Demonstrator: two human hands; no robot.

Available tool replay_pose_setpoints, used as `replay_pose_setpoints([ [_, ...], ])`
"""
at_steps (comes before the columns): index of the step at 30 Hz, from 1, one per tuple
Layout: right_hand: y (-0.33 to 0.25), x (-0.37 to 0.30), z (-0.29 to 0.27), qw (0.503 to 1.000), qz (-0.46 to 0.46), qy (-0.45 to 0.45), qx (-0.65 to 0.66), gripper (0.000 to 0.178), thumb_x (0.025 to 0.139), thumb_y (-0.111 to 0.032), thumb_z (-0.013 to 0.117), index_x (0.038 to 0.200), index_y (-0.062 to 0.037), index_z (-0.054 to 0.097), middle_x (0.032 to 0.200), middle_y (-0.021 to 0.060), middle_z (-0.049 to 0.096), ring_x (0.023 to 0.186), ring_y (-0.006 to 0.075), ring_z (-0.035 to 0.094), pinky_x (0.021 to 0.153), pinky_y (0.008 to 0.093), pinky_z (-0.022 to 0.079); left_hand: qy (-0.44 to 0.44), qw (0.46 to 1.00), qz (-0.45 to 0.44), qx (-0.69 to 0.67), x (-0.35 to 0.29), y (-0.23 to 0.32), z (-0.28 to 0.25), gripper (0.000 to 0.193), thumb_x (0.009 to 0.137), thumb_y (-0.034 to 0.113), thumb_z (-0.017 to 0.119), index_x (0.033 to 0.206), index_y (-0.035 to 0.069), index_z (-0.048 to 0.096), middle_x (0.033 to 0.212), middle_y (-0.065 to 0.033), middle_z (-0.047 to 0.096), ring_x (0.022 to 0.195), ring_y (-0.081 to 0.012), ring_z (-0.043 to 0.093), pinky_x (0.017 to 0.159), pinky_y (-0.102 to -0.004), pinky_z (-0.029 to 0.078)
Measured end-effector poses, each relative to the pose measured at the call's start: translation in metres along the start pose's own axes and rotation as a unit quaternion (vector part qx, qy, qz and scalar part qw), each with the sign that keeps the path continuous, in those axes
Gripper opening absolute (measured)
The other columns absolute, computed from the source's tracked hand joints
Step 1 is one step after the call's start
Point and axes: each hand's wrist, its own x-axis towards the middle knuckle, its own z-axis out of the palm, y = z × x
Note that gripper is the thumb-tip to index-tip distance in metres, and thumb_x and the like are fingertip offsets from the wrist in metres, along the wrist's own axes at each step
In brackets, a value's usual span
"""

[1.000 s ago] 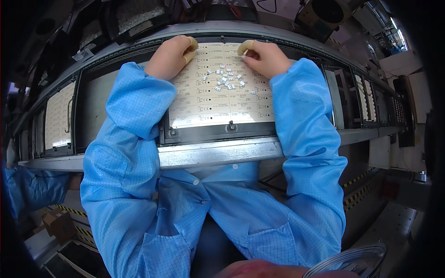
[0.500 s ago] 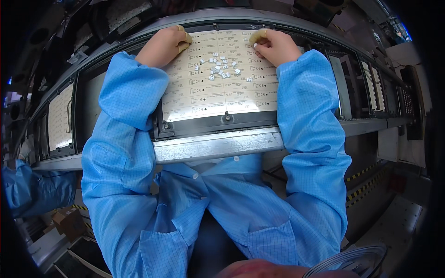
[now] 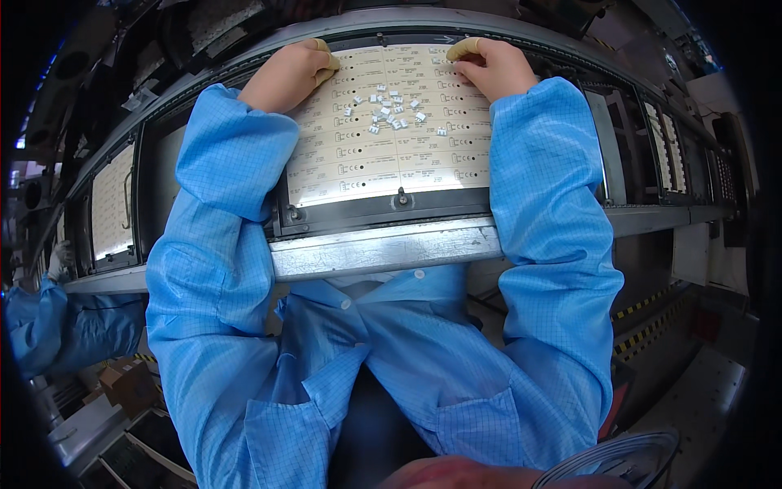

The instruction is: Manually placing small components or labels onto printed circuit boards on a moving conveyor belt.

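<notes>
A cream panel [image 3: 387,167] printed with repeated rectangles lies in a dark frame in front of me. Small white connectors [image 3: 389,112] are scattered loose over its middle. My left hand [image 3: 291,75], with pale yellow finger cots, is closed in a pinch over the panel's far left edge; its fingertips hide whatever they hold. Over the far right part of the panel, my right hand [image 3: 495,68] also has finger cots and pinches at the printed rows. What is in its fingers, if anything, is too small to make out. Small white pieces sit beside its fingertips.
A metal rail [image 3: 387,253] runs between me and the frame. Screw posts [image 3: 402,196] stick up from the frame's border. Another cream panel [image 3: 112,200] sits farther left on the line, near a co-worker's gloved hand [image 3: 60,259]. More framed panels [image 3: 664,147] stand at right.
My right hand's fingers have shifted slightly up at the panel's far right; the white connector seen at them before no longer shows clearly. My left hand keeps its place. The view has shifted slightly.
</notes>
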Motion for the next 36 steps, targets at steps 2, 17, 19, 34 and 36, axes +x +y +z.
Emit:
replay_pose_setpoints([
  [2, 0.003, 0.002, 0.000, 1.000, 0.010, 0.006, 0.021, 0.020, 0.082, -0.006, 0.057, 0.102, -0.0033, 0.061, 0.082, 0.0075, 0.064, 0.073, 0.0126, 0.061, 0.072, 0.0238, 0.051, 0.002, 1.000, 0.017, 0.022, 0.000, 0.003, 0.000, 0.018, 0.080, 0.009, 0.057, 0.095, 0.000, 0.064, 0.096, -0.0133, 0.059, 0.085, -0.0258, 0.059, 0.076, -0.0284, 0.048],
  [17, -0.001, 0.006, 0.018, 0.997, -0.045, -0.028, -0.061, 0.019, 0.079, -0.012, 0.063, 0.097, -0.0048, 0.063, 0.093, 0.0095, 0.062, 0.086, 0.0201, 0.061, 0.078, 0.0282, 0.049, 0.066, 0.994, -0.023, -0.082, -0.010, -0.006, 0.005, 0.014, 0.078, 0.008, 0.061, 0.089, 0.000, 0.063, 0.090, -0.0129, 0.059, 0.078, -0.0258, 0.059, 0.074, -0.0287, 0.048],
  [19, -0.003, 0.008, 0.023, 0.990, -0.084, -0.010, -0.111, 0.017, 0.079, -0.012, 0.063, 0.094, -0.0042, 0.063, 0.092, 0.0097, 0.061, 0.085, 0.0220, 0.061, 0.077, 0.0288, 0.050, 0.073, 0.991, -0.036, -0.103, -0.014, -0.001, 0.005, 0.015, 0.077, 0.009, 0.061, 0.090, 0.001, 0.063, 0.091, -0.0129, 0.058, 0.079, -0.0254, 0.059, 0.074, -0.0290, 0.048],
  [34, -0.036, -0.002, 0.035, 0.970, -0.227, -0.013, -0.087, 0.020, 0.082, -0.011, 0.057, 0.101, -0.0057, 0.061, 0.096, 0.0093, 0.054, 0.087, 0.0252, 0.056, 0.078, 0.0321, 0.047, -0.026, 0.975, -0.089, -0.201, -0.015, 0.036, -0.005, 0.016, 0.077, 0.007, 0.061, 0.092, 0.001, 0.061, 0.084, -0.0138, 0.059, 0.079, -0.0232, 0.059, 0.070, -0.0302, 0.047],
  [36, -0.036, 0.006, 0.046, 0.962, -0.256, -0.027, -0.096, 0.020, 0.082, -0.010, 0.057, 0.101, -0.0061, 0.061, 0.095, 0.0091, 0.054, 0.087, 0.0250, 0.056, 0.078, 0.0316, 0.046, 0.020, 0.967, -0.143, -0.209, -0.013, 0.036, -0.010, 0.017, 0.077, 0.007, 0.060, 0.093, 0.002, 0.061, 0.083, -0.0137, 0.059, 0.076, -0.0218, 0.059, 0.068, -0.0301, 0.047],
])
